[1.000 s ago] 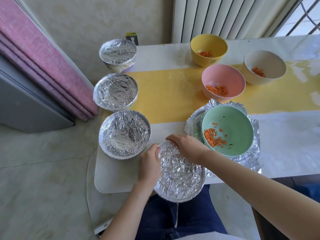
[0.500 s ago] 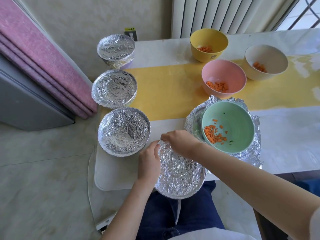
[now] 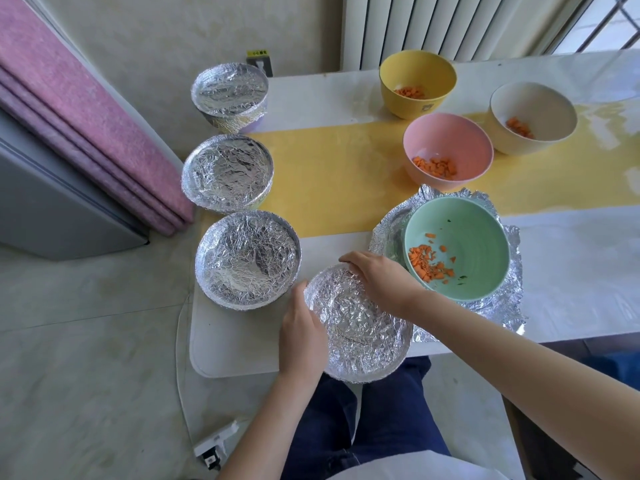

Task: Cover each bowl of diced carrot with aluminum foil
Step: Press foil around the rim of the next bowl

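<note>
Foil goes tight on the near bowl: your left hand and right hand curl round its rim. Next, wrap the green bowl gently.

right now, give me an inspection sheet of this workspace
surface: white table with a yellow runner.
job's things: three foil-covered bowls along the left edge; near bowl foiled too; green bowl uncovered on a foil sheet; yellow bowl, pink bowl and cream bowl uncovered, carrot inside.
clutter: nothing seen.
grippers: left hand and right hand grip the near bowl's foiled rim.
cables: white cable on the floor, by a power strip.
surroundings: pink mat, radiator, window.
</note>
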Motion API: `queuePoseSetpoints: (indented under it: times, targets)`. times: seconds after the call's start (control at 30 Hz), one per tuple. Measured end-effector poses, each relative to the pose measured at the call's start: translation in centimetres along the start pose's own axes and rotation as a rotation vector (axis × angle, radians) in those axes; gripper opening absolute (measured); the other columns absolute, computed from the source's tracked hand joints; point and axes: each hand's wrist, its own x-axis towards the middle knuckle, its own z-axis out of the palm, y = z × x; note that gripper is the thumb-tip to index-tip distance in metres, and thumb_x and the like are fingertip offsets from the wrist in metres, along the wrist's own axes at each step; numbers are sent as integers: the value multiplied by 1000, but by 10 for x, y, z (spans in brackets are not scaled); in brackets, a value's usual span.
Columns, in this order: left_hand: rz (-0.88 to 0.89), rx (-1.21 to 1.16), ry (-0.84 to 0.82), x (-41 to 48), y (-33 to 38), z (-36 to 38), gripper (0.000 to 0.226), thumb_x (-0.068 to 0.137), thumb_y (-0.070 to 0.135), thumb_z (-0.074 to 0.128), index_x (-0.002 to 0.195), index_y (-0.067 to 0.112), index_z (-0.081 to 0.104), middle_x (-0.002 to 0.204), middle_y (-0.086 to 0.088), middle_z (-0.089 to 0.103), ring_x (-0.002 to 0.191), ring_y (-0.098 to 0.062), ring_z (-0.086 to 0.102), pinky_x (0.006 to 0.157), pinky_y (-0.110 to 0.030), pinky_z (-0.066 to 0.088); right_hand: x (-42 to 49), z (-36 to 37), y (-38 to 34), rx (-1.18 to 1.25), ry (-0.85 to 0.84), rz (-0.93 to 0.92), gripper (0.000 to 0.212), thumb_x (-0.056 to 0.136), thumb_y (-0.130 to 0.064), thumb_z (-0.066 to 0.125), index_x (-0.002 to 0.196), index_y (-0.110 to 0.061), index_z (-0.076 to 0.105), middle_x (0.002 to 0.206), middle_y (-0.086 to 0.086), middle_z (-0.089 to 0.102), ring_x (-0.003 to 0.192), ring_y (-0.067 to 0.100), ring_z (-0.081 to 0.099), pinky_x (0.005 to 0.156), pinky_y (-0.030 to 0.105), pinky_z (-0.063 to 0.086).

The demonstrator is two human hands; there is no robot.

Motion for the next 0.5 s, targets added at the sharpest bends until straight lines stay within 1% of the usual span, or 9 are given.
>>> queuePoseSetpoints:
  times: [0.07, 0.13, 0.2, 0.23, 0.33, 0.4, 0.43, 0.47, 0.5]
  targets:
    - [1, 3, -16, 7, -1, -2, 41, 98, 8, 31, 137, 17, 38, 133, -8, 50, 115, -24, 50, 89, -33, 41, 1, 1, 0, 8, -3, 6, 32, 102, -17, 35, 128, -11, 52, 121, 8, 61, 99, 27, 62, 83, 37, 50]
    - [57, -15, -28, 16, -1, -2, 36, 100, 13, 31, 134, 15, 44, 133, -4, 51, 119, -19, 48, 92, -24, 36, 2, 3, 0, 1, -3, 6, 31, 101, -17, 36, 127, -10, 53, 117, 10, 62, 95, 28, 63, 81, 40, 51]
    - [116, -27, -37, 23, 0, -2, 34, 100, 14, 34, 131, 15, 48, 129, 0, 54, 116, -14, 49, 89, -15, 33, 4, 5, 2, -23, -1, 1, 29, 100, -12, 38, 125, -9, 53, 110, 10, 64, 89, 28, 64, 78, 40, 52]
    - [125, -35, -36, 26, 0, -1, 33, 100, 13, 35, 130, 15, 50, 125, 1, 56, 113, -13, 51, 87, -14, 33, 4, 5, 3, -40, 0, -1, 28, 99, -8, 40, 123, -9, 54, 106, 10, 65, 86, 28, 63, 75, 39, 52]
    - [122, -41, -4, 31, -2, 2, 29, 99, 9, 38, 122, 14, 56, 110, -1, 63, 100, -17, 58, 81, -24, 44, 6, 5, 5, -72, 4, -7, 25, 93, 4, 42, 110, -6, 58, 86, 10, 63, 72, 28, 60, 63, 38, 49]
    - [147, -5, 39, 31, -4, 5, 27, 97, 5, 41, 116, 12, 59, 100, -4, 66, 92, -20, 60, 73, -27, 45, 8, 5, 5, -65, 12, -5, 25, 90, 10, 41, 100, -4, 59, 69, 5, 54, 61, 23, 52, 51, 31, 40]
    - [154, 14, 57, 31, -5, 6, 26, 97, 4, 42, 114, 11, 59, 97, -5, 66, 89, -20, 60, 70, -25, 43, 8, 5, 4, -68, 15, -1, 28, 88, 12, 40, 100, -4, 60, 66, 1, 49, 60, 21, 48, 49, 28, 34]
    - [154, 31, 70, 31, -5, 7, 26, 96, 3, 42, 113, 11, 60, 96, -5, 66, 88, -20, 60, 69, -24, 40, 9, 5, 3, -83, 11, 3, 32, 85, 14, 39, 102, -4, 60, 68, 0, 51, 62, 21, 48, 49, 27, 32]
    - [152, 45, 79, 31, -5, 7, 26, 96, 3, 42, 113, 10, 60, 96, -5, 66, 89, -20, 60, 69, -23, 39, 9, 3, 1, -105, 3, 11, 35, 83, 15, 39, 103, -5, 60, 76, 4, 57, 68, 22, 51, 53, 26, 32]
